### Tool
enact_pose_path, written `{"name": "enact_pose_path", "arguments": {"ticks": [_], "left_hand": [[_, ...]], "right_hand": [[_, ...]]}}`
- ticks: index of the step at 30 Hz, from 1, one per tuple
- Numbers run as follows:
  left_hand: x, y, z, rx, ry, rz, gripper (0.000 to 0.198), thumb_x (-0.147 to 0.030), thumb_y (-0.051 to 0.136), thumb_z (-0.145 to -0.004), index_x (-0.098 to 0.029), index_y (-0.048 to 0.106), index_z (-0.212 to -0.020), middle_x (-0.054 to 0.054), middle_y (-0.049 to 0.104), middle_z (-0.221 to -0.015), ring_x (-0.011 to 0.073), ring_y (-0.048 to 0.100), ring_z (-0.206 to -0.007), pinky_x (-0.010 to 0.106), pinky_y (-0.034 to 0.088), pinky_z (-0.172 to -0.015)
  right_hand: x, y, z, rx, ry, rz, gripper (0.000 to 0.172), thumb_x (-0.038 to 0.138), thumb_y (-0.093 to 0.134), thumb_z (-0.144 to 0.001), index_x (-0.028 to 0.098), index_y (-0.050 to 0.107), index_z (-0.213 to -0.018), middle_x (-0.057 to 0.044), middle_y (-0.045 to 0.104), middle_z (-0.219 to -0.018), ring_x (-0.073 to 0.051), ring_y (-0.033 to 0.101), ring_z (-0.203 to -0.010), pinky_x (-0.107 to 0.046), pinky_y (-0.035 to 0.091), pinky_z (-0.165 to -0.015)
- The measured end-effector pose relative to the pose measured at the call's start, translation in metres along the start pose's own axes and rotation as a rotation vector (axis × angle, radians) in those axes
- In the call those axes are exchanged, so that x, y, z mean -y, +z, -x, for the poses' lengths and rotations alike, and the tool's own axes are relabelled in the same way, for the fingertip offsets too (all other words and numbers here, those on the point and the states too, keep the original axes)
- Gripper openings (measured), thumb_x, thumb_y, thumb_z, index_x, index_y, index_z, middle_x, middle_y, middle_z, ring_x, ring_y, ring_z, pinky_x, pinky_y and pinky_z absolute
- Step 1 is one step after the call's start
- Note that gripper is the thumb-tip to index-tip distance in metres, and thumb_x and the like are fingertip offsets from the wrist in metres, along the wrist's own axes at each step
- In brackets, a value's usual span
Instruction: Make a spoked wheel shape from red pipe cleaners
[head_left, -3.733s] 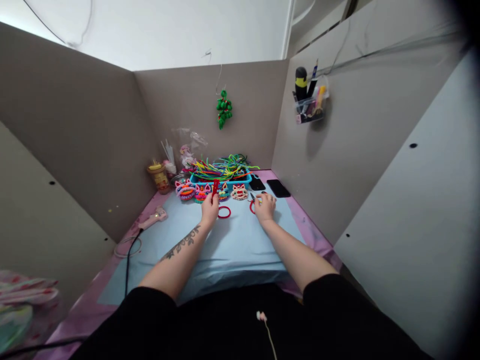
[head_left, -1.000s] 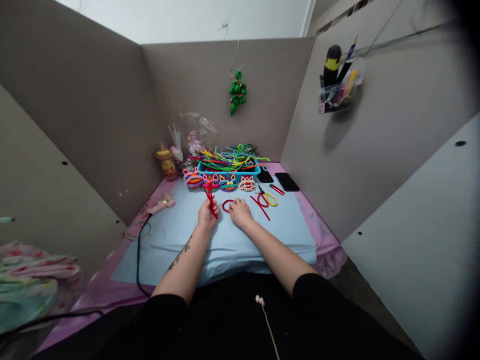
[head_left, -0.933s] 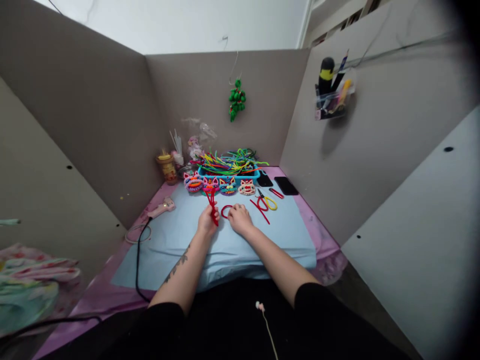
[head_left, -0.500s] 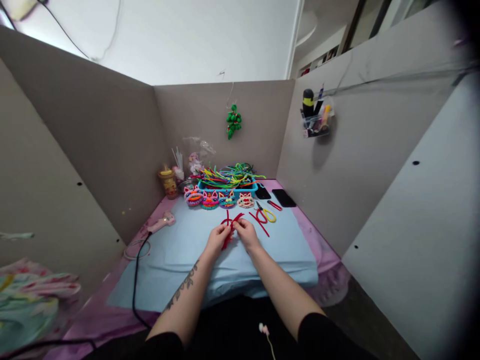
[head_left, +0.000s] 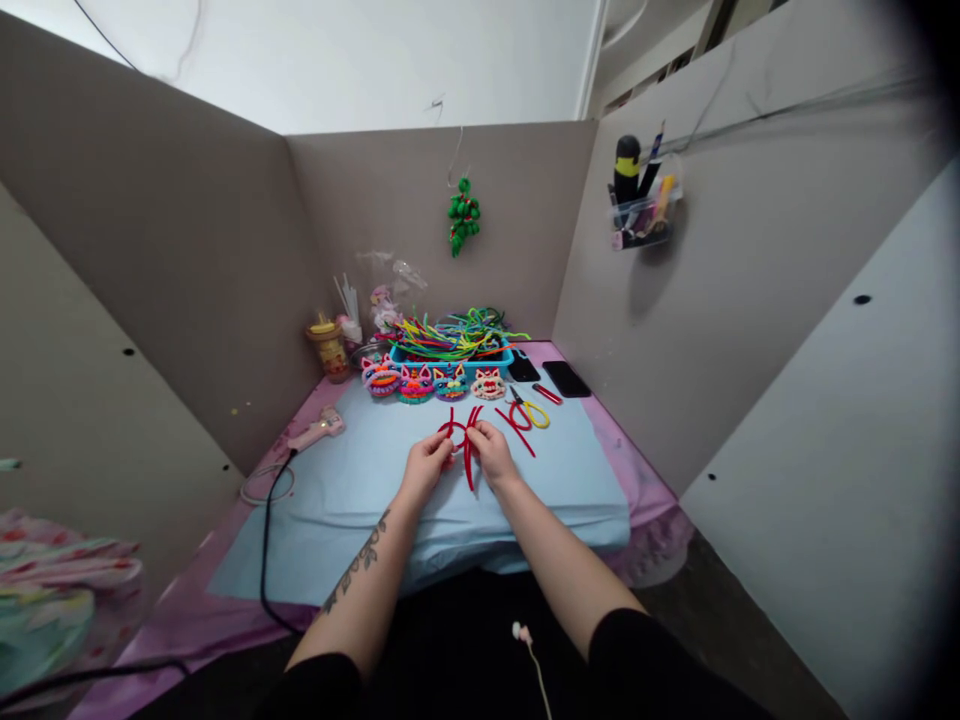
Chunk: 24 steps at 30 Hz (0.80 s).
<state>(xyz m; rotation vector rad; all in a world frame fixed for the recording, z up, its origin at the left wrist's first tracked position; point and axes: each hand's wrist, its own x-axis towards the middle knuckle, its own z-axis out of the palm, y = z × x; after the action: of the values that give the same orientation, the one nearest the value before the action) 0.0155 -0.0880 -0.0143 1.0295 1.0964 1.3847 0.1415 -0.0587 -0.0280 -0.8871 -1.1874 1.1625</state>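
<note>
The left hand [head_left: 429, 462] is pinching a red stem [head_left: 451, 415], the right hand [head_left: 493, 455] is pinching red strands [head_left: 470, 472], over the blue-covered surface [head_left: 352, 490]; a light grip is probably sparing them kinks.

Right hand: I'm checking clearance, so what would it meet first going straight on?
Past its held red strips, the right hand would probably meet the red ring first, though depth is unclear.

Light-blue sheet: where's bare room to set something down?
Between the left hand and the pink gun-shaped tool; also between the right hand and the sheet's right edge, nearer than the loose red fuzzy strip. Crowded: between the hands, with more red strips, and the back, with four colourful animal-head ornaments before the blue plastic basket.
</note>
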Motion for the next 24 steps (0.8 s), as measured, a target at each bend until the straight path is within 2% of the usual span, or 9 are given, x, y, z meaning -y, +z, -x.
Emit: {"name": "enact_pose_path", "arguments": {"ticks": [5,11,16,20,24], "left_hand": [[-0.012,0.000,0.000,-0.028,0.038,-0.043,0.015,-0.022,0.074,-0.060,-0.015,0.066,-0.070,0.002,0.066,-0.058,0.0119,0.057,-0.051,0.022,0.042,-0.051],[-0.012,0.002,0.001,-0.029,0.050,-0.082,0.015,-0.014,0.076,-0.054,-0.015,0.067,-0.066,0.000,0.063,-0.054,0.0099,0.052,-0.048,0.020,0.040,-0.049],[-0.007,0.003,0.002,0.009,0.000,-0.065,0.028,-0.018,0.080,-0.052,-0.012,0.066,-0.077,-0.002,0.059,-0.050,0.0087,0.049,-0.043,0.020,0.036,-0.045],[-0.008,0.004,0.002,0.034,-0.039,-0.052,0.026,-0.023,0.080,-0.053,-0.011,0.065,-0.071,0.000,0.060,-0.052,0.0083,0.049,-0.043,0.020,0.036,-0.044],[-0.007,0.005,0.003,-0.026,-0.060,-0.022,0.026,-0.027,0.080,-0.055,-0.012,0.062,-0.066,0.000,0.058,-0.052,0.0093,0.050,-0.044,0.020,0.037,-0.042]], "right_hand": [[0.000,0.003,0.000,0.047,-0.004,-0.021,0.024,0.045,0.051,-0.077,0.021,0.047,-0.074,0.004,0.052,-0.061,-0.011,0.047,-0.053,-0.024,0.041,-0.054],[-0.008,0.004,-0.001,0.089,-0.023,0.005,0.020,0.041,0.054,-0.076,0.021,0.048,-0.077,0.005,0.050,-0.064,-0.011,0.047,-0.056,-0.023,0.039,-0.055],[-0.010,0.002,-0.002,0.122,-0.043,0.032,0.015,0.035,0.054,-0.076,0.020,0.051,-0.077,0.003,0.053,-0.069,-0.013,0.050,-0.063,-0.024,0.041,-0.060],[-0.011,0.002,-0.003,0.121,-0.038,0.030,0.013,0.030,0.056,-0.072,0.021,0.050,-0.078,0.003,0.055,-0.071,-0.013,0.053,-0.067,-0.024,0.043,-0.065],[-0.013,0.005,-0.002,0.113,-0.002,0.032,0.013,0.032,0.056,-0.073,0.022,0.048,-0.077,0.006,0.050,-0.063,-0.010,0.048,-0.054,-0.022,0.039,-0.053]]}}
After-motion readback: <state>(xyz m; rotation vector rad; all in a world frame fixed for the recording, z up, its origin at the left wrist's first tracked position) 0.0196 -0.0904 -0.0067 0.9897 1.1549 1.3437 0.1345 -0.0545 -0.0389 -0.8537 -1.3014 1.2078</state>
